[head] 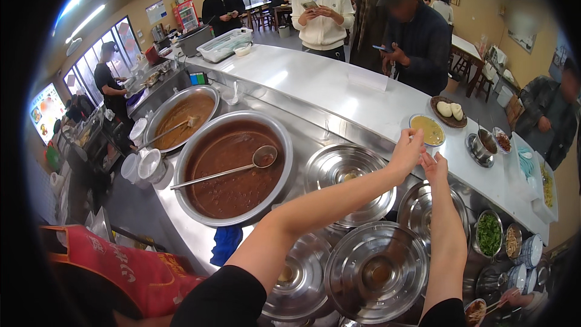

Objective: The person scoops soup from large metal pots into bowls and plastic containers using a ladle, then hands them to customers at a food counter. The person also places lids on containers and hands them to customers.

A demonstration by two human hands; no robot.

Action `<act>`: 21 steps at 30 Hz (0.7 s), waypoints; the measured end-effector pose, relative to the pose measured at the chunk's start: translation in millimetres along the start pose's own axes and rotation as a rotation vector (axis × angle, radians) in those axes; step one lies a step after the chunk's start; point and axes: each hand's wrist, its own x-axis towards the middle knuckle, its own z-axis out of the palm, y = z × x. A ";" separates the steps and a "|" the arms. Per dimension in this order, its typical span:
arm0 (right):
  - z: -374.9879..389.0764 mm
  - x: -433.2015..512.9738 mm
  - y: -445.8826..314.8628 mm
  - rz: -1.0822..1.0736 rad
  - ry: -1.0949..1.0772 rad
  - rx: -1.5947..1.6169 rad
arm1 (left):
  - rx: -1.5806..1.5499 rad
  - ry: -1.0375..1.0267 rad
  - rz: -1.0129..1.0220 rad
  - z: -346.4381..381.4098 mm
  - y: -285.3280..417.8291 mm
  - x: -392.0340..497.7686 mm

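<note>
Both my arms stretch over several round steel lids (376, 272) toward the serving counter. My left hand (408, 147) is bent at the wrist near the rim of a bowl of yellow soup (427, 130); its fingers meet or nearly meet those of my right hand (433, 165). Nothing shows in either hand, though the fingers partly hide one another. Past the bowl, a woven basket (458, 122) holds white steamed buns (449, 110). Left of my arms, a steel ladle (264, 156) rests in a large metal basin of reddish-brown soup (227, 190).
A second basin of brown soup (199, 104) stands behind the first. People face the counter (299, 70) from its far side. At right are a small steel pot (482, 143), a bowl of chopped greens (489, 234), stacked bowls (531, 250) and another person's hand with chopsticks (513, 299).
</note>
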 end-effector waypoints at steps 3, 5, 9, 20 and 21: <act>5.0 -40.4 -4.9 0.005 0.050 0.038 | -0.077 -0.019 -0.003 12.6 27.0 -49.8; 11.5 -72.5 -5.8 0.043 -0.163 -0.021 | -0.164 -0.050 -0.035 24.3 42.0 -82.0; 41.8 -158.6 6.4 -0.168 -0.383 -0.040 | -0.330 -0.169 0.077 26.1 77.1 -151.2; 119.8 -515.8 2.9 -0.131 -0.222 0.366 | -0.404 -0.094 0.144 -2.6 143.2 -290.9; 112.3 -540.8 8.4 -0.109 -0.242 0.351 | -0.414 -0.083 0.142 -8.6 140.2 -300.3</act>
